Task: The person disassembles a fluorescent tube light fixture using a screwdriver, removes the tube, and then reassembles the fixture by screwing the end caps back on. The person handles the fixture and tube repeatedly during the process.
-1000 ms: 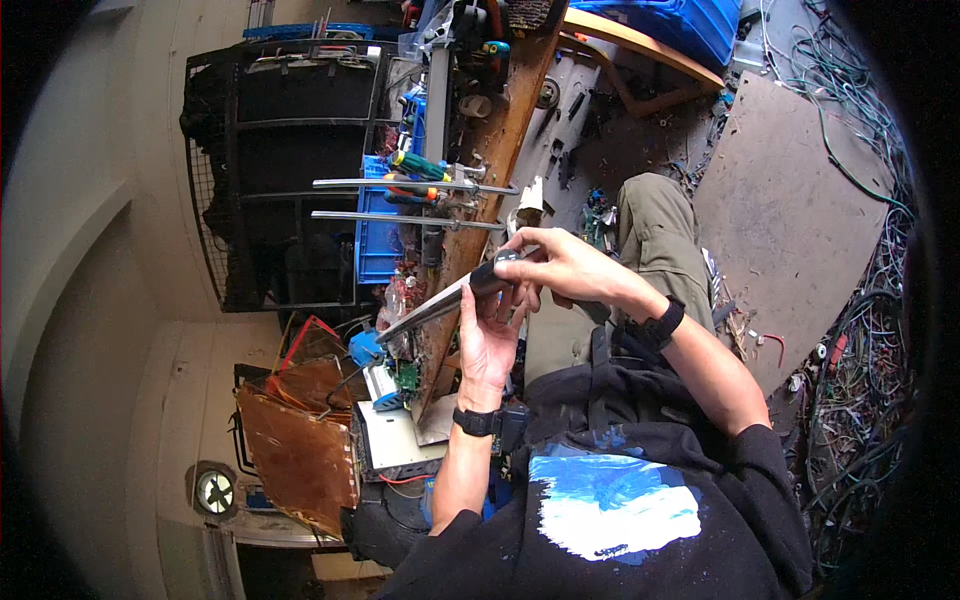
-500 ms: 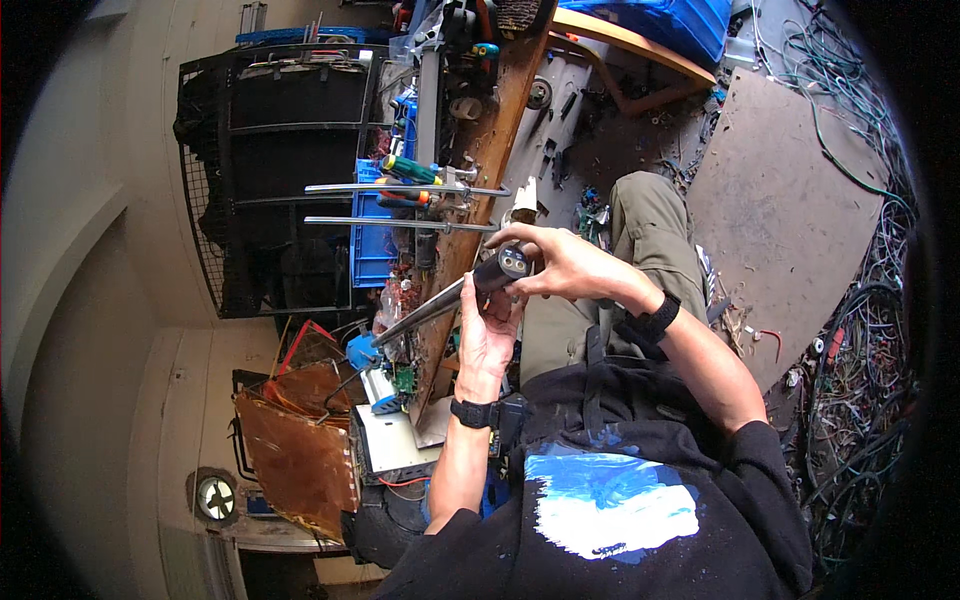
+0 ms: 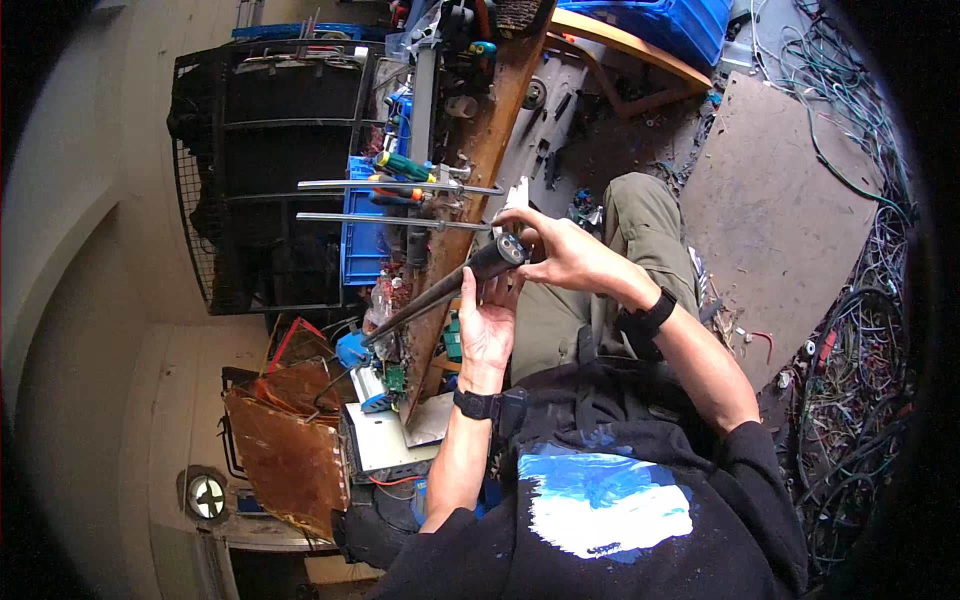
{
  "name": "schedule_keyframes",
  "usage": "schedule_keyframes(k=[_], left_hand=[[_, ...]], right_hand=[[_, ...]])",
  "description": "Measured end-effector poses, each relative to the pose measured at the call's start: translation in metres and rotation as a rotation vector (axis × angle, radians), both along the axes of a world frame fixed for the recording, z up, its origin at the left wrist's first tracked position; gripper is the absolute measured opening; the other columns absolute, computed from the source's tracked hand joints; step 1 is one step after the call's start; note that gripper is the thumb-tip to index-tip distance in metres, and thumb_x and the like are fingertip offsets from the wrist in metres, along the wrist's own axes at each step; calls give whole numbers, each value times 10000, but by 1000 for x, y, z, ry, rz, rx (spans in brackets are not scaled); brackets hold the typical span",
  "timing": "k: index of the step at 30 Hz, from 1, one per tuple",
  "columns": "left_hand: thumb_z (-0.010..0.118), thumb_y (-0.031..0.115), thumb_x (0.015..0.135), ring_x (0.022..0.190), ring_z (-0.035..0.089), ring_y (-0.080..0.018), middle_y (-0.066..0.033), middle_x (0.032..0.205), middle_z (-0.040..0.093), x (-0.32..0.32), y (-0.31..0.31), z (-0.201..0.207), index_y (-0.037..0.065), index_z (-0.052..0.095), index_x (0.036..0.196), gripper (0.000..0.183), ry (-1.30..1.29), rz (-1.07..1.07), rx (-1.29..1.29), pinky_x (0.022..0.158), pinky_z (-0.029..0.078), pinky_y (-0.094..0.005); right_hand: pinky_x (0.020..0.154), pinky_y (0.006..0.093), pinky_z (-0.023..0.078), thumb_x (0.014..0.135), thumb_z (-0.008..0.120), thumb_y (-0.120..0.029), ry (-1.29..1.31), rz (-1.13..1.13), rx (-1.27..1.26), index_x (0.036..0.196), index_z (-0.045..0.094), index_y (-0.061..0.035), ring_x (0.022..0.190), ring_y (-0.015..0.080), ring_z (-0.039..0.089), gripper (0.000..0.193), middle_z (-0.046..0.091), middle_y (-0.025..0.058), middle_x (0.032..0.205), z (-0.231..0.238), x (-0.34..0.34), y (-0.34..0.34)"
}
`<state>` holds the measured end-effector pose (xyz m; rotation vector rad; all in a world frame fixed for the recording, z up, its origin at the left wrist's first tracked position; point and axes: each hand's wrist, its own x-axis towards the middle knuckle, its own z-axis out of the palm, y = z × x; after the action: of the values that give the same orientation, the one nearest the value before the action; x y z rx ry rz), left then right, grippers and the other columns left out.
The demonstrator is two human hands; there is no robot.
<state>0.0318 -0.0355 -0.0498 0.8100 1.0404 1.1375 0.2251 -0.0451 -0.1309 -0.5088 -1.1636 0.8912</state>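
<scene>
A long dark rod with a thicker black cylinder [image 3: 492, 258] at its near end lies slanted across both my hands. Small round metallic spots show on the cylinder's end face. My left hand [image 3: 488, 328] supports it from below, thumb up along its side, with the other fingers partly hidden behind it. My right hand [image 3: 572, 258] curves around the end face, thumb and fingers at its rim. Just beyond, two parallel metal rods [image 3: 390, 218] jut out over the wooden bench edge [image 3: 482, 165]. A green-handled screwdriver [image 3: 402, 167] and an orange-handled tool [image 3: 394, 193] lie near them.
A blue crate [image 3: 362, 262] sits beyond the bench, near a black mesh-sided frame [image 3: 285, 170]. Tangled cables [image 3: 860, 400] cover the floor at right, beside a flat brown board [image 3: 785, 220]. A blue bin [image 3: 660, 28] stands at the top, and a white-topped box [image 3: 385, 440] at lower left.
The rod and both hands keep nearly the same hold. The black cylinder has turned slightly, and the whole view has shifted a little.
</scene>
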Motion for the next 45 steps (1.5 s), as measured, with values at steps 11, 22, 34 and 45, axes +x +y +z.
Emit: schedule_keyframes(k=[11,22,34,45], left_hand=[[817,412,901,1129,648,-189,-53,1156,658,-2,6,-7,119,653,1217,461,124,87,-121,1156,450,-518],[745,382,973,1110,646,-176,-43,1170,699,-14,10,-17,135,675,1192,338,92,-14,-57,1033,554,-465],[668,211,1028,1174,670,-266,-77,1202,705,-40,33,-30,120,682,1144,148,-301,-193,-150,1033,565,-550],[719,129,977,1297,610,-282,-125,1394,616,-58,52,-48,100,548,1373,433,-285,-316,-84,1049,581,-493]], right_hand=[[784,362,544,871,812,-113,-72,253,-189,1335,577,-60,855,170,668,523,736,127,919,3,12,-3],[698,281,497,994,721,-173,-181,148,-348,1345,542,-40,771,98,598,416,698,79,955,19,-2,-11],[513,206,405,1059,635,-245,-46,184,-655,1371,538,-69,682,36,538,371,636,7,943,39,-4,-9],[464,207,417,1026,683,-273,-104,200,-973,1369,561,-24,626,52,570,441,659,28,920,51,1,-3]])
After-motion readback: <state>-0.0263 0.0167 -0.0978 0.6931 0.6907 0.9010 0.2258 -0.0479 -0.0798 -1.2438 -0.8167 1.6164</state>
